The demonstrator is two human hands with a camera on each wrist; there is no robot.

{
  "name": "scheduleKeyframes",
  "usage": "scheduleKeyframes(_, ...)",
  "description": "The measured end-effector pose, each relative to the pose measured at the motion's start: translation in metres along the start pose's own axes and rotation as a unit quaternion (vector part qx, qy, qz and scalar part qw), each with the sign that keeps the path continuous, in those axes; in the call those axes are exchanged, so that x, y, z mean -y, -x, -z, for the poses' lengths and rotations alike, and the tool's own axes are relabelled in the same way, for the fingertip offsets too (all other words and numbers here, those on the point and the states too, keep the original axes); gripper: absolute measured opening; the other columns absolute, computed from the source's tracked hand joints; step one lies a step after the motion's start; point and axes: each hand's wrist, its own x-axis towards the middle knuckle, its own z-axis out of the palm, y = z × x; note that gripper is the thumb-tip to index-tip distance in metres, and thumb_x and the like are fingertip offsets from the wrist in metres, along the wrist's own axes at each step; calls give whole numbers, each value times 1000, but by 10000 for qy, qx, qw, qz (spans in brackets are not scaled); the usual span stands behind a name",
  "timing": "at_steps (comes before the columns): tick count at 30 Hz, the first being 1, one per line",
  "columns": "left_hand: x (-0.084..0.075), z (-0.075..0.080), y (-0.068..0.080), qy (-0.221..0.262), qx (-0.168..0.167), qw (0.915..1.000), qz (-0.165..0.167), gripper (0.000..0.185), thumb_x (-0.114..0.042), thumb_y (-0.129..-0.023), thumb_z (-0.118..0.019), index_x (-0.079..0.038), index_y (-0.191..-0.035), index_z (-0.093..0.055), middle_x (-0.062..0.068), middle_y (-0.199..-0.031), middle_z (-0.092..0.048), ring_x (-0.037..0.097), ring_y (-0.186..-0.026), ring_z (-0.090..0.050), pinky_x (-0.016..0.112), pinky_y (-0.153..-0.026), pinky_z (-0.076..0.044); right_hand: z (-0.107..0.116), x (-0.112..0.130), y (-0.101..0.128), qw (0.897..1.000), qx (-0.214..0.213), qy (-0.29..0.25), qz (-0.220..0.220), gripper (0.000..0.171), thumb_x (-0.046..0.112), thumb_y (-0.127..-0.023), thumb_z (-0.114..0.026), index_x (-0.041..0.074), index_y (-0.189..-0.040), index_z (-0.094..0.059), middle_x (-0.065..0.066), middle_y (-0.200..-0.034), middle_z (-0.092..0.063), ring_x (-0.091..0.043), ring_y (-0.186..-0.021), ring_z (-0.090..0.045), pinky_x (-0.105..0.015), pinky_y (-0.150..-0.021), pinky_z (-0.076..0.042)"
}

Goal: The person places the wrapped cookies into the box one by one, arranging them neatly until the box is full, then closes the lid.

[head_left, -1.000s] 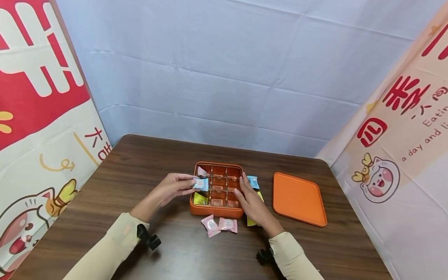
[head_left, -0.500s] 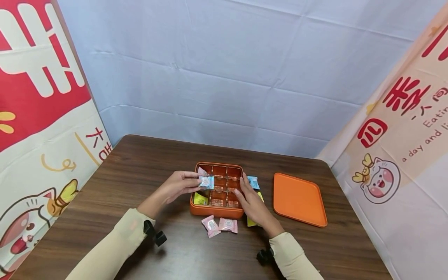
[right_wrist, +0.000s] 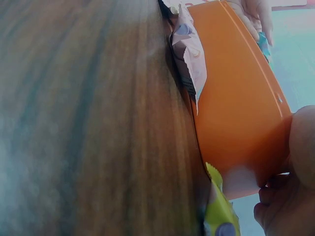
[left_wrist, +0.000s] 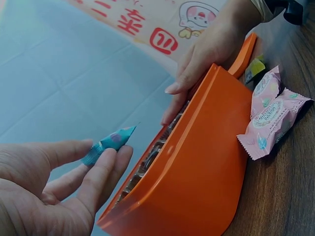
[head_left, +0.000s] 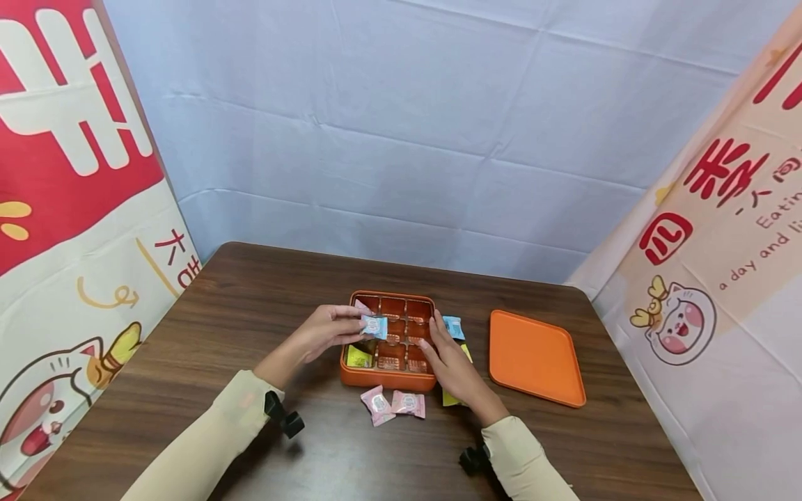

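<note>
Presently, item one: my left hand (head_left: 319,334), thumb and fingers pinching a blue-wrapped sweet (head_left: 374,325) over the left-hand middle part of the orange compartment box (head_left: 385,379); the left wrist view shows the wrapper's tip poking out between thumb and forefinger. Item two: my right hand (head_left: 452,365), fingers straight and together, laid flat along the box's right wall, fingertips at its rim. Item three, inside the box: a pink sweet (head_left: 361,305) in the far left compartment, a yellow sweet (head_left: 358,357) in the near left one. Item four, outside the box: two pink-wrapped sweets (head_left: 392,403) just in front of its near wall, a second blue sweet (head_left: 453,326) just right of its far corner, a yellow wrapper (head_left: 448,398) partly under my right hand. Item five: orange lid (head_left: 535,357), lying flat, right of the box, apart from it.
</note>
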Motion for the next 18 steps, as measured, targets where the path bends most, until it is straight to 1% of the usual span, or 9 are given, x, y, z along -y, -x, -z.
scheduleKeyframes(3,0,-2,-1,-50,11,10000,-8,40,-5,-98,-66,8,-135,-59,24,-127,-59,27,-103,-70,43,-96,-55,0,-1,0,10000,7,2,28,72,52,-109,-36,8,-162,-16,6,-169,6,-23,-153,-14,-55,-120,-25)
scheduleKeyframes(6,0,-4,-3,-145,52,9999,-58,39,-5,-99,-65,9,-135,-59,23,-124,-60,27,-103,-70,45,-97,-54,0,-2,0,10000,-3,8,49,73,53,-108,-35,8,-162,-16,6,-169,5,-24,-152,-14,-56,-120,-25)
scheduleKeyframes(10,-1,-5,-6,-174,69,9998,-56,40,-6,-100,-65,10,-136,-57,22,-122,-61,27,-104,-70,42,-96,-55,0,-1,0,10000,-13,10,61,72,52,-109,-36,7,-162,-17,5,-169,5,-24,-152,-14,-55,-120,-25)
scheduleKeyframes(14,-1,-7,-10,-196,20,9998,2,38,-7,-99,-66,7,-134,-60,22,-123,-61,26,-104,-70,39,-94,-57,0,0,0,10000,-23,11,50,71,50,-109,-37,7,-162,-17,5,-169,5,-24,-153,-14,-55,-120,-25)
scheduleKeyframes(18,1,-8,-10,-219,-19,9998,-10,35,-7,-99,-66,6,-131,-62,22,-123,-61,26,-104,-70,39,-93,-57,0,1,0,10000,-26,12,59,70,48,-109,-38,6,-161,-17,5,-169,5,-24,-153,-14,-55,-120,-25)
